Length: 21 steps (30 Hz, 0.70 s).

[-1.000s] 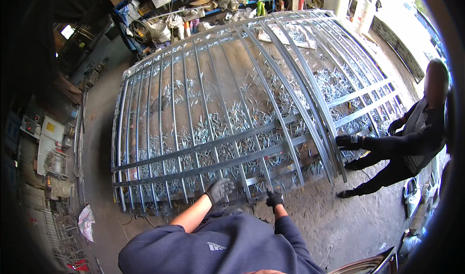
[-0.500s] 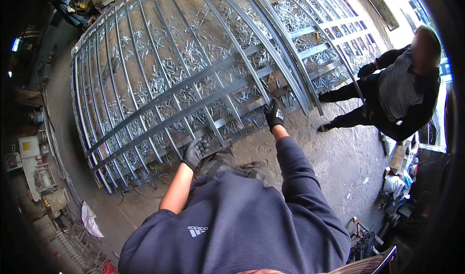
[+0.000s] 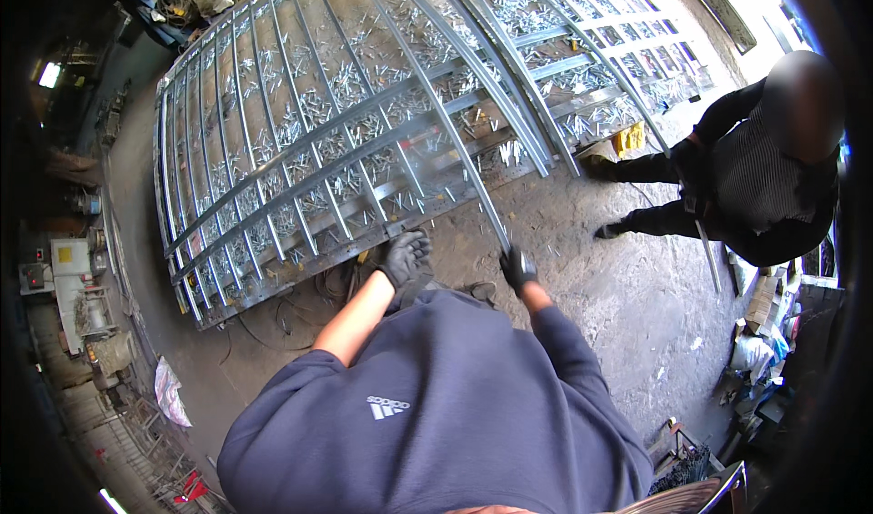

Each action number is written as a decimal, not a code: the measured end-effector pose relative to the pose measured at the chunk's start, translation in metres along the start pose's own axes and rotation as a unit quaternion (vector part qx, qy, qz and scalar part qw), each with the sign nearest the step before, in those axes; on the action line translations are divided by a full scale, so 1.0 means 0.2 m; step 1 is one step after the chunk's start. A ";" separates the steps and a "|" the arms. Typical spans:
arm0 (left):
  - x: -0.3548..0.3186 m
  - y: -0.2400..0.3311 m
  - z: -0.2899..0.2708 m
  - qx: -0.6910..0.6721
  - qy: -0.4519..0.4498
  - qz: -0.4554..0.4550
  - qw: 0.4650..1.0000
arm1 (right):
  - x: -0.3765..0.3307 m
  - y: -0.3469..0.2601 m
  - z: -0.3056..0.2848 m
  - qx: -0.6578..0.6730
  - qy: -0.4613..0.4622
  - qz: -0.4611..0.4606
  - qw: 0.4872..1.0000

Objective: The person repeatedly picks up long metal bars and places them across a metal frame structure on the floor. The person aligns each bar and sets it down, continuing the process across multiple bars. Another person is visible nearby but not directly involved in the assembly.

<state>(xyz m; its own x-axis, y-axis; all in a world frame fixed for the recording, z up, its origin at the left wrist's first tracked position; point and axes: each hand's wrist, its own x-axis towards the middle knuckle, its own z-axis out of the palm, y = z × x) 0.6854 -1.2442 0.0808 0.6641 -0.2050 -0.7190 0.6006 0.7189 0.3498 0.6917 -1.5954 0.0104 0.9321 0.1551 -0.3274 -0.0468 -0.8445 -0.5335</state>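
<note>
My right hand (image 3: 519,269), in a black glove, is closed round the near end of a long, thin metal bar (image 3: 491,214). That bar sticks out past the near edge of a low table (image 3: 300,276) and slants up across it. My left hand (image 3: 407,258), in a dark grey glove, hovers by the same edge with its fingers loosely apart and nothing visible in it. On the table, several parallel metal bars lie across two long flat strips (image 3: 397,137). Small shiny metal pieces (image 3: 368,32) are scattered beneath them.
At the right a co-worker (image 3: 755,159) in dark clothes holds another bar (image 3: 710,255). A yellow object (image 3: 628,139) is by the table's right end. Machinery (image 3: 73,278) lines the left; bags and boxes (image 3: 755,341) are heaped at the right.
My right hand has drawn the bar toward me, off the near edge. The left hand has moved right and come off the edge. The co-worker's bar now slants down past the legs.
</note>
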 end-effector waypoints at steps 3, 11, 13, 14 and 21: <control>0.14 -0.24 0.16 0.039 0.028 -0.075 0.996 | -0.79 0.51 0.03 0.063 -0.082 0.074 0.992; 0.52 -0.49 0.46 0.144 -0.061 -0.075 0.985 | -2.12 0.91 -0.08 0.143 -0.139 0.400 0.895; 0.58 -0.51 0.48 0.038 -0.056 -0.043 0.997 | -2.13 0.86 -0.02 0.193 -0.091 0.409 0.887; 0.60 -0.50 0.48 0.000 -0.023 -0.032 0.999 | -2.13 0.84 0.00 0.215 -0.072 0.410 0.883; 0.71 -0.31 0.54 -0.023 -0.001 -0.001 1.000 | -2.06 0.70 0.05 0.288 -0.017 0.402 0.869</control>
<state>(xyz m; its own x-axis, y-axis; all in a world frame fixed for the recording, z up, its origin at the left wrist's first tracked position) 0.7907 -1.3893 0.0209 0.6639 -0.2067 -0.7187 0.5800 0.7490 0.3203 0.2982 -1.7710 0.0625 0.5050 -0.3433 -0.7919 -0.8588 -0.2918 -0.4211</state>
